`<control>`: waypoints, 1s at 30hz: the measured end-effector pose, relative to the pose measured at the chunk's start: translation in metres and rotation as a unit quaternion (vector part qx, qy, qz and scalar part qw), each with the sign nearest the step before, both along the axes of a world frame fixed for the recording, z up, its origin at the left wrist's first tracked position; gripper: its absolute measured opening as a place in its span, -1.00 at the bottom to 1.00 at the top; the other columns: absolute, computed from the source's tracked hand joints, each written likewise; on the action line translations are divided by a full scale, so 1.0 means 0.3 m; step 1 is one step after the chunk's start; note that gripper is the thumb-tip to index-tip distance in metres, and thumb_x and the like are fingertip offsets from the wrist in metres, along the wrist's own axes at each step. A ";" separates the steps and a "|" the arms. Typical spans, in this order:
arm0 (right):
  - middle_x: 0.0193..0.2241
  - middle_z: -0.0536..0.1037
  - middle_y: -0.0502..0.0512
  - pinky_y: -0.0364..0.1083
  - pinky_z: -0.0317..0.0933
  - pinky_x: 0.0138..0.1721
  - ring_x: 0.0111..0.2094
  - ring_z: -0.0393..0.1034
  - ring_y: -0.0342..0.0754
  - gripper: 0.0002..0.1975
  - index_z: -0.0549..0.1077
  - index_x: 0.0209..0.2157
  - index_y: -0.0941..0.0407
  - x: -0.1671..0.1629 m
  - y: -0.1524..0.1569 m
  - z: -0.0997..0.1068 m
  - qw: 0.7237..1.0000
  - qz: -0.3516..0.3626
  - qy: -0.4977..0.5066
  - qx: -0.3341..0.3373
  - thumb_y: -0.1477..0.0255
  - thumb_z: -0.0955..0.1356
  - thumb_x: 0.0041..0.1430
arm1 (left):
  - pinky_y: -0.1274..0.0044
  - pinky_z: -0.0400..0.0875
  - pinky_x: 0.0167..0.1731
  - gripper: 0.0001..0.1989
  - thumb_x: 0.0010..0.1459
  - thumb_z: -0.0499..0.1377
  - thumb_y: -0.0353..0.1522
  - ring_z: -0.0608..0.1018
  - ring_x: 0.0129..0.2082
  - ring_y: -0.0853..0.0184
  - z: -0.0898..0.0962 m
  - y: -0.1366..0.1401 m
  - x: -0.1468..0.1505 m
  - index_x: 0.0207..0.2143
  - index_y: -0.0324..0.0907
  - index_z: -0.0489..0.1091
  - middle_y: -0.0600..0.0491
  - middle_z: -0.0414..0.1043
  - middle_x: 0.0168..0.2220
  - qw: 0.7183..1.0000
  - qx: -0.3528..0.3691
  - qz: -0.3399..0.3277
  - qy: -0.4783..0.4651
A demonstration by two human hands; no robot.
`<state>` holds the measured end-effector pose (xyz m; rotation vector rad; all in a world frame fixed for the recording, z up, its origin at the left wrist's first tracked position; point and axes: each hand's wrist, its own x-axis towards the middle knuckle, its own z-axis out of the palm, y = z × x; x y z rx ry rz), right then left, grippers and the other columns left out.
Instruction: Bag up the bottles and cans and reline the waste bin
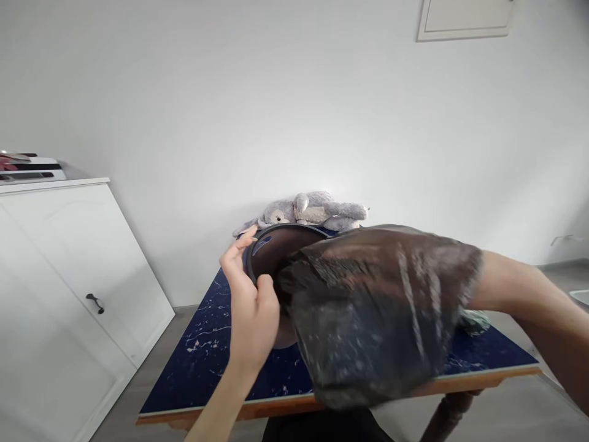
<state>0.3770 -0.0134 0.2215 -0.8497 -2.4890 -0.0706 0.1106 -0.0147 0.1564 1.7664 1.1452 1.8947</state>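
A dark round bin (285, 236) is on the table, tilted with its mouth partly facing me. My left hand (252, 288) grips its rim on the left side, thumb inside and fingers along the outer edge. A thin black plastic bag (368, 344) covers my right hand (363, 255) and wrist; the arm enters it from the right. Faint skin tones show through the plastic, but the fingers are hidden. The bag's far end reaches into the bin's mouth, and its loose side hangs over the table's front edge.
The blue marble-patterned table (202, 350) has a wooden edge. A grey plush toy (317, 209) lies at its back by the wall. Some greenish item (475, 322) is partly hidden at right. A white cabinet (69, 294) stands left, with stacked items (32, 169) on top.
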 end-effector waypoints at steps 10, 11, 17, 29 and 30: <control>-0.37 0.65 0.14 0.05 0.49 -0.26 -0.35 0.59 0.07 -0.60 0.62 -0.10 0.09 -0.017 0.057 0.017 0.995 -0.049 -0.021 0.081 0.20 0.22 0.54 | 0.32 0.59 0.11 -0.58 0.31 0.11 -0.39 0.42 0.37 0.13 -0.006 0.107 -0.091 0.19 0.04 0.20 -0.07 0.15 0.48 0.986 -0.138 -0.047 -0.082; -0.28 0.68 0.17 0.06 0.49 -0.21 -0.27 0.61 0.09 -0.64 0.61 -0.03 0.10 -0.020 0.063 0.013 0.995 -0.046 -0.021 0.088 0.24 0.24 0.52 | 0.31 0.59 0.12 -0.60 0.32 0.13 -0.34 0.45 0.35 0.13 -0.007 0.106 -0.089 0.18 0.04 0.21 -0.07 0.17 0.47 0.985 -0.136 -0.064 -0.085; 0.15 0.60 0.21 0.13 0.44 0.12 0.17 0.49 0.17 -0.57 0.46 0.29 0.03 -0.018 0.078 0.002 0.997 -0.001 -0.021 0.077 0.34 0.33 0.46 | 0.30 0.35 0.36 -0.75 0.44 0.12 -0.26 0.30 0.46 0.17 0.026 0.032 -0.059 0.13 0.02 0.35 -0.01 0.27 0.42 0.996 -0.037 -0.051 -0.069; -0.22 0.62 0.10 -0.03 0.29 -0.21 -0.25 0.50 -0.02 -0.83 0.55 -0.07 0.08 -0.030 -0.021 -0.048 0.994 0.068 -0.027 0.080 0.42 0.30 0.53 | 0.30 0.49 0.04 -0.81 0.23 0.32 -0.33 0.63 -0.06 0.12 0.242 -0.020 -0.049 -0.09 -0.03 0.53 0.03 0.61 -0.05 0.925 0.134 0.150 0.323; -0.23 0.63 0.08 -0.03 0.29 -0.23 -0.26 0.50 -0.02 -0.82 0.55 -0.07 0.08 -0.031 -0.032 -0.059 0.995 0.072 -0.045 0.061 0.42 0.29 0.54 | 0.34 0.51 -0.06 -0.86 0.23 0.29 -0.36 0.65 -0.15 0.15 0.246 0.004 -0.059 -0.14 -0.03 0.55 0.05 0.64 -0.11 0.923 0.119 0.161 0.328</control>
